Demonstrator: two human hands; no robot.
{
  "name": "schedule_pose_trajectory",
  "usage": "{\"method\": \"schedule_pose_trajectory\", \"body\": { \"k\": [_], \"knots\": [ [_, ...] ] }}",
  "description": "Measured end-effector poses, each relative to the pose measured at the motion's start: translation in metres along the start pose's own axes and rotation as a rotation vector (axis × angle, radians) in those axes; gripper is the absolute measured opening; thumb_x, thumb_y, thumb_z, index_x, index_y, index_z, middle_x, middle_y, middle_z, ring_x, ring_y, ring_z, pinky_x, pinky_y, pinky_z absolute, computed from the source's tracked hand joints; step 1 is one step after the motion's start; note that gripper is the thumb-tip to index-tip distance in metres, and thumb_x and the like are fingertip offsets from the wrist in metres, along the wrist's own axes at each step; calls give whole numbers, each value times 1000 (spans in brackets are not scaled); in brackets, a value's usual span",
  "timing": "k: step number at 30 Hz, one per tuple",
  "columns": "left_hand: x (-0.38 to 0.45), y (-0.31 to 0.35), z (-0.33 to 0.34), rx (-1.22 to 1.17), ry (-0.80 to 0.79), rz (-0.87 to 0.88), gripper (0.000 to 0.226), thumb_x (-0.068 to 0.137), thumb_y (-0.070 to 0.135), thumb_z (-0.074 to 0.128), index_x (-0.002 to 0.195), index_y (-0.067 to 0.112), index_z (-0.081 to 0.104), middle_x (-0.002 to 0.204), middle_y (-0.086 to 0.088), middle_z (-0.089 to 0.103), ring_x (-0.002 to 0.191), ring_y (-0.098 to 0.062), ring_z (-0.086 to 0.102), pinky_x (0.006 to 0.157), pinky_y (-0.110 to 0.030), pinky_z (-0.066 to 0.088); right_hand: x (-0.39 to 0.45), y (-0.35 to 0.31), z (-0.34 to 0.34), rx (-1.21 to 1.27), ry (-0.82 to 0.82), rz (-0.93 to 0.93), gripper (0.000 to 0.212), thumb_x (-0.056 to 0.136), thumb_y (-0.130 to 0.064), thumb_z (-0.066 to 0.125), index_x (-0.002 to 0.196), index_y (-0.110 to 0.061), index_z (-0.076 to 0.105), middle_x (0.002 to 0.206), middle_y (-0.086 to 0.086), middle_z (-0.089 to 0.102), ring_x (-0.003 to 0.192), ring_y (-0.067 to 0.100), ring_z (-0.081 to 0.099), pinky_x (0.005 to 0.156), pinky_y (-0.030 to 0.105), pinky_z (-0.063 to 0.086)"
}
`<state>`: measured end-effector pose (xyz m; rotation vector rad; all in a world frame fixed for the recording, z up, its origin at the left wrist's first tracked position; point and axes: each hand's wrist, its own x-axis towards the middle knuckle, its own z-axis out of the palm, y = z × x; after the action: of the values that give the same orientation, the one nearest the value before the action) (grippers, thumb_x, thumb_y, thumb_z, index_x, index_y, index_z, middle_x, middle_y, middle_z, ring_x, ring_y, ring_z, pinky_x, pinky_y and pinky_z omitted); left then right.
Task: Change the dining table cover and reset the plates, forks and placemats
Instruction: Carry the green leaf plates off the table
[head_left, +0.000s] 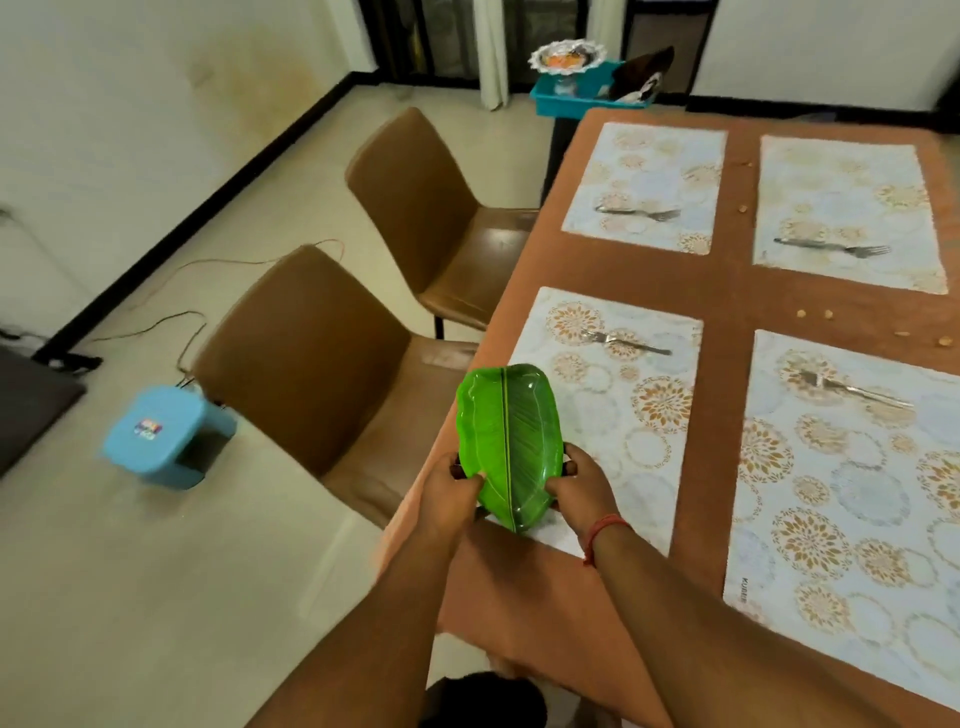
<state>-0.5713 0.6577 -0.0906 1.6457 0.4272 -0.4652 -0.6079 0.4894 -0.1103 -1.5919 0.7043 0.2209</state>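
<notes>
Fingers of both hands curl round the near end of the green leaf-shaped plate: the left hand pinches its left rim with thumb on top, the right hand clamps the right rim, a red thread at that wrist. So each grip is closed on the plate, which hangs tilted over the desk's edge, its far end over the near-left placemat.

Judging from the scene, the plates are being lifted off ahead of the cover change: the brown cover is on the desk with crumbs scattered to the right of the plate, and four placemats each carry a fork (no other plate shows on them). The next move probably calls for carrying the plate level, clear of the desk's edge, and setting it somewhere off the cover, perhaps the teal tray far beyond the plate.

Writing: small dark letters run along the near edge of the placemat right of the plate, seemingly "KUBER", too blurred for certainty. A sticker on the blue stool, left of the plate, is unreadable.
</notes>
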Motion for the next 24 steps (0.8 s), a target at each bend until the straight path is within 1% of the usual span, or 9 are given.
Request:
{"method": "schedule_pose_trajectory", "body": {
  "k": [2, 5, 7, 9, 11, 14, 20, 22, 24],
  "knots": [
    [-12, -13, -28, -12, 103, -35, 31, 89, -1, 62, 111, 20, 63, 103, -7, 70, 94, -28, 69, 81, -55, 58, -12, 2, 26, 0, -69, -3, 54, 77, 8, 53, 99, -40, 63, 86, 0, 71, 84, 26, 69, 74, 43, 60],
    [-33, -28, -75, -61, 220, -73, 25, 89, 2, 63, 110, 15, 60, 108, -12, 67, 95, -30, 68, 76, -57, 59, -32, 3, 67, -60, -192, -47, 50, 77, 6, 56, 107, -34, 62, 84, -1, 71, 80, 25, 67, 73, 38, 57],
    [-55, -35, -112, -129, 296, -93, 22, 90, 1, 62, 108, 13, 59, 105, -10, 67, 93, -27, 67, 71, -50, 61, -47, 0, 101, -155, -301, -82, 48, 73, 2, 59, 108, -32, 64, 83, -3, 71, 82, 25, 67, 75, 35, 55],
    [-64, -43, -129, -167, 343, -120, 19, 93, -2, 58, 109, 8, 58, 104, -10, 65, 90, -26, 65, 65, -42, 59, -48, -1, 119, -199, -349, -94, 54, 63, -8, 61, 109, -35, 66, 87, -4, 73, 87, 22, 69, 81, 39, 57],
    [-71, -52, -162, -270, 406, -111, 18, 94, -4, 55, 109, 5, 57, 105, -13, 63, 91, -27, 64, 64, -38, 58, -57, -14, 158, -258, -427, -142, 51, 59, -10, 61, 100, -40, 67, 88, -6, 74, 87, 18, 70, 84, 40, 58],
    [-72, -63, -215, -371, 485, -104, 19, 93, -5, 56, 105, 9, 57, 104, -12, 63, 93, -27, 66, 66, -38, 59, -72, -35, 220, -335, -478, -177, 47, 72, 3, 61, 88, -41, 63, 83, -5, 72, 82, 18, 69, 77, 36, 58],
    [-59, -86, -361, -360, 594, -99, 22, 87, -1, 63, 99, 18, 59, 106, -12, 66, 93, -28, 69, 72, -46, 62, -96, -29, 365, -341, -560, -154, 47, 69, 6, 57, 94, -32, 68, 79, 6, 72, 80, 27, 68, 83, 55, 58],
    [-63, -93, -415, -368, 636, -115, 22, 85, 0, 64, 96, 18, 59, 104, -11, 66, 92, -28, 68, 73, -47, 62, -111, -25, 420, -356, -595, -150, 51, 67, 3, 58, 95, -38, 68, 81, 10, 70, 78, 30, 67, 81, 59, 57],
    [-67, -95, -464, -382, 677, -134, 22, 76, 6, 65, 93, 18, 59, 100, -10, 65, 91, -28, 67, 74, -49, 61, -127, -30, 469, -382, -651, -180, 54, 64, -3, 58, 94, -47, 66, 84, 8, 68, 82, 33, 68, 81, 56, 58]
  ]
}}
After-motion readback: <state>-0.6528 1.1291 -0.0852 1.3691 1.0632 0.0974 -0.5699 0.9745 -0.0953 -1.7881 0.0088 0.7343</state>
